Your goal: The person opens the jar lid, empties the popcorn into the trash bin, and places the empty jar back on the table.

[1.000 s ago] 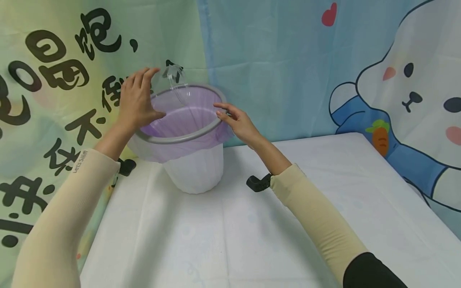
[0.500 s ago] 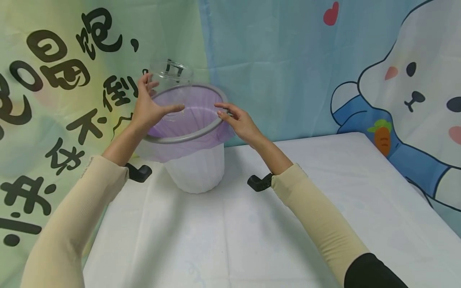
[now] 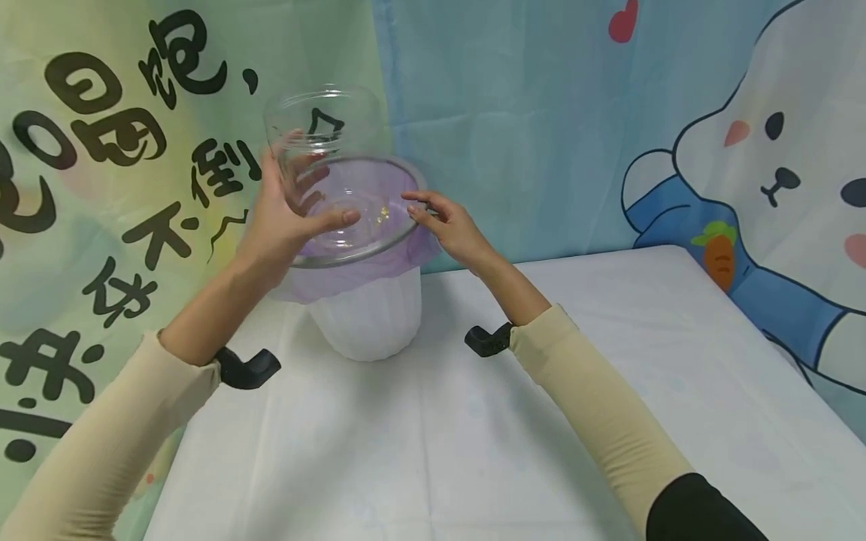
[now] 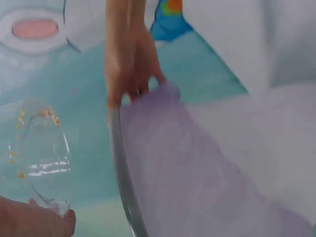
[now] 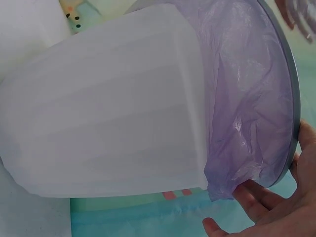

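In the head view my left hand (image 3: 291, 203) grips a clear cup (image 3: 325, 101) with small gold marks, its fingers showing through the transparent wall and the thumb on the near side. The cup overlaps the mouth of a white trash bin (image 3: 365, 319). A thin purple bag (image 3: 352, 282) lines that bin and folds down over its grey rim (image 3: 413, 169). My right hand (image 3: 449, 229) pinches the rim at the right side. From the right wrist, fingers (image 5: 256, 197) press the bag's edge beneath the rim. The left wrist view shows the cup (image 4: 42, 153) above the thumb.
The bin stands on a white-covered table (image 3: 419, 443) near its back left. Behind hangs a printed cloth (image 3: 514, 128) with large dark characters and a cartoon bear. Black wrist mounts (image 3: 250, 368) stick out below both forearms.
My left hand has moved right over the bin mouth, and the clear cup has turned and risen, showing more of its wall. The right hand stays at the rim.
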Motion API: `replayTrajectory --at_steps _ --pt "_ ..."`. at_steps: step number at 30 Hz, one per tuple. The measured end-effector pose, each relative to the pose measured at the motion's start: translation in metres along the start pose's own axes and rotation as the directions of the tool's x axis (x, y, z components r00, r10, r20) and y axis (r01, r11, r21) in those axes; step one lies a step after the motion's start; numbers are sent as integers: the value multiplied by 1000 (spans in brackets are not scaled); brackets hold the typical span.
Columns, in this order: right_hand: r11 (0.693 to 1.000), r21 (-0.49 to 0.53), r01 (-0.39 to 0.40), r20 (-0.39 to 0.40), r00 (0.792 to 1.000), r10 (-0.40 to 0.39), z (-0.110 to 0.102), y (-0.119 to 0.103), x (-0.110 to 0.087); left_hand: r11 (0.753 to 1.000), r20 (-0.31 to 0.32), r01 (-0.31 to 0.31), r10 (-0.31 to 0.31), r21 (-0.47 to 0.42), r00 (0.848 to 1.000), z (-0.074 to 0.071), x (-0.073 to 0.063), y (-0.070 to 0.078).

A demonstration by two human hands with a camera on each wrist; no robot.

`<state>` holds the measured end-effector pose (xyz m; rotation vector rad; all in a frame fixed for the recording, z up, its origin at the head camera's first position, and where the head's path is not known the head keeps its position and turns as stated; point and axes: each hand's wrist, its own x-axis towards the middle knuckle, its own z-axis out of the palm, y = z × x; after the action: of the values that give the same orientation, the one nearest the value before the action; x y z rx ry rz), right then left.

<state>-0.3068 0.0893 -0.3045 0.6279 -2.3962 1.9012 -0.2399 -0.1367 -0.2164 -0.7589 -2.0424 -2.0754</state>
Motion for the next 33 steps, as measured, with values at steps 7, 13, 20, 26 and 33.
replayTrajectory --at_steps 7,13,20,26,33 --pt "1000 -22 -7 -3 1000 7 0 0 0 990 158 -8 31 -144 987 17 -51 -6" --pt "999 -35 -2 -16 1000 2 -3 0 0 991 243 9 24 -135 970 26 -92 -33" --pt "1000 -23 6 -4 1000 -6 -3 0 0 991 334 90 -52 -100 941 34 -130 -74" --pt "1000 -13 22 7 1000 -22 -1 1 -1 987 337 142 -109 -75 935 45 -159 -109" --pt "1000 -6 16 1 1000 -16 0 0 -1 988 275 144 -125 -50 953 61 -188 -153"
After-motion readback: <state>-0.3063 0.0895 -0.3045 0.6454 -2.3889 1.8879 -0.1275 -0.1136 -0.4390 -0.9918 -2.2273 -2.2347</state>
